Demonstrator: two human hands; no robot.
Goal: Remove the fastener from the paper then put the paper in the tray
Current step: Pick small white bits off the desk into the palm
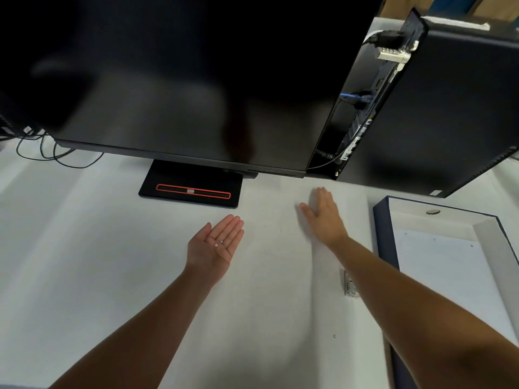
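1. The left hand [216, 245] is turned palm up above the table [84, 248]; its fingers are straight and relaxed, they grasp nothing; two small round pieces [219, 243], pale in colour, lie loose in the middle of the palm.
2. The right hand [323, 217] lies palm down and flat on the white paper [283, 248]; its fingers are straight and close together, pressing on the sheet and not gripping it.
3. The paper lies on the table between the two arms and is outside the tray; its edges are hard to tell from the white table.
4. The tray [384, 234], dark blue outside and white inside, stands just beside the right arm, on the right; a white sheet [449, 276] lies flat in it.
5. A small pale object [349, 286] lies on the table, partly hidden by the right forearm; what it is I cannot tell.
6. Behind the hands there is a dark monitor [182, 94] on a black stand [191, 189]; a black computer case [435, 108] is at the right of it; thin cables [56, 155] lie at the far left.
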